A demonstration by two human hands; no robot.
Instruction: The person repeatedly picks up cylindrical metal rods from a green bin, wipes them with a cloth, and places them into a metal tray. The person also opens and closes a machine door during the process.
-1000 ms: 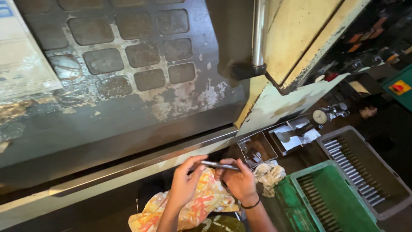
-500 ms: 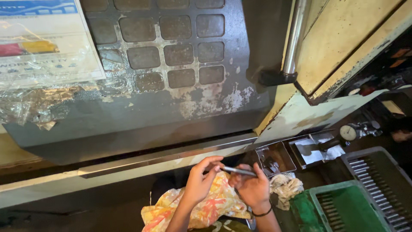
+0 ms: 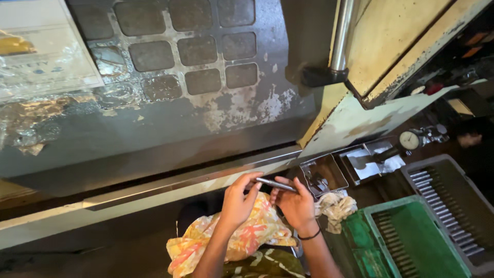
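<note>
Head view: metal rod (image 3: 276, 184) between both hands.

the metal rod (image 3: 275, 184) now lies lower at its right end, both hands shifted slightly right.

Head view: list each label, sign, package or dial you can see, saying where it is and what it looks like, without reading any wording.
Plastic-covered sheet: upper left on the grey machine panel, rectangular, white with a yellow patch, wrinkled clear film below it.
Dial gauge: right, by the metal trays, round white face, metal rim.
Yellow tag: far right, small and flat; details too small to tell.
</note>
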